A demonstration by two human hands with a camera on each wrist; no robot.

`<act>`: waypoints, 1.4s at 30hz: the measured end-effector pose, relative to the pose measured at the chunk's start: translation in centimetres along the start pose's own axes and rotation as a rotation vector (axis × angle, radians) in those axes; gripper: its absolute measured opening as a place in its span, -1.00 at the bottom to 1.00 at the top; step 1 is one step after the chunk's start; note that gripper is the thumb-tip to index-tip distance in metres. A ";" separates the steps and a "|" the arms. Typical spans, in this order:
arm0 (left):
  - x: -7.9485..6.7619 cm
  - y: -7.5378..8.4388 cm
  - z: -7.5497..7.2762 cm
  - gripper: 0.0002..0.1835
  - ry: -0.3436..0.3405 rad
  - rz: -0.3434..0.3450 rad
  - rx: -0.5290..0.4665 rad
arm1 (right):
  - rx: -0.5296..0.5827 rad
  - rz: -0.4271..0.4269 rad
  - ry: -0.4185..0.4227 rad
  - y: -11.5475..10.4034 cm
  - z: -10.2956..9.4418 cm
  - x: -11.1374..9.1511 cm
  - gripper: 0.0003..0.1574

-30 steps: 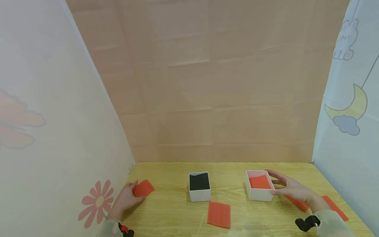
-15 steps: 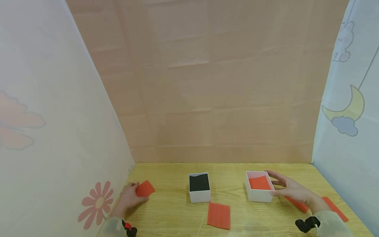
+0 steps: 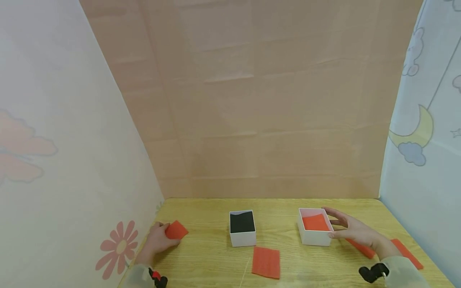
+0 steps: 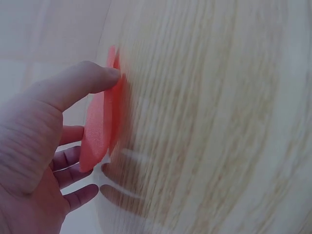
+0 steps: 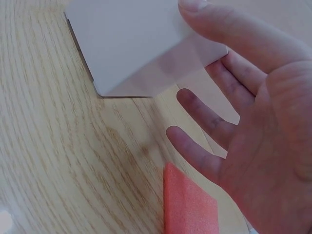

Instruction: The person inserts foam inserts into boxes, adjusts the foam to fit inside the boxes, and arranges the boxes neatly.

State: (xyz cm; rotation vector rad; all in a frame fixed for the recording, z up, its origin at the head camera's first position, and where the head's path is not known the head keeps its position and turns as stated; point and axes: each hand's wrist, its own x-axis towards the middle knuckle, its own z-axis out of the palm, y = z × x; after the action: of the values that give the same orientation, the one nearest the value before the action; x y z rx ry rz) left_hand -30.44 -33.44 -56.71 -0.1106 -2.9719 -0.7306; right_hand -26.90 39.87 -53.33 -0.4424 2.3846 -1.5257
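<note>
On the left of the table, my left hand [image 3: 157,241] pinches a folded piece of thin red foam sheet [image 4: 95,126], thumb on one side and fingers behind it. At the right, my right hand [image 3: 357,230] holds a small open white box [image 3: 315,237] by its right side. Its thumb lies at the front corner and the forefinger at the back, while the lower fingers stick out apart from the wall [image 5: 204,112]. Inside that box is a red sheet [image 3: 315,222].
A second white box [image 3: 243,240] with a black sheet [image 3: 242,222] inside stands mid-table. One red square sheet [image 3: 266,262] lies in front of it. Two more red pieces, one partly under my right wrist [image 3: 363,249] and another by the right edge [image 3: 407,254], lie flat.
My left hand has shifted slightly right with the red foam sheet and then stayed put. The right hand and its box have kept their place.
</note>
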 end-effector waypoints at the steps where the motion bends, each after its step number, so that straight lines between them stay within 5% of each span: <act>1: 0.0 0.0 0.0 -0.04 0.007 -0.006 -0.006 | 0.003 0.001 -0.001 0.0 0.0 0.0 0.16; 8: 0.1 -0.2 -0.2 -0.04 0.061 -0.024 -0.064 | 0.001 -0.009 0.003 0.0 0.2 0.2 0.15; 16: 0.5 1.3 -0.2 -0.01 0.088 0.043 -0.128 | -0.009 -0.012 -0.001 -0.3 0.2 0.1 0.15; 28: 0.3 6.9 -0.3 -0.07 0.112 0.168 -0.258 | -0.004 0.000 0.002 -0.2 0.2 -0.3 0.15; 42: 0.0 14.7 -0.3 -0.05 0.096 0.325 -0.302 | 0.002 -0.003 -0.007 -0.3 0.1 -0.4 0.15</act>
State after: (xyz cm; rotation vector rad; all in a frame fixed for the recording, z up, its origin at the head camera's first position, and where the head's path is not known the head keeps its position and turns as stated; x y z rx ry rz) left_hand -29.14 -20.59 -49.71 -0.5438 -2.6371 -1.0910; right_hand -26.43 39.81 -53.06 -0.4503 2.3781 -1.5251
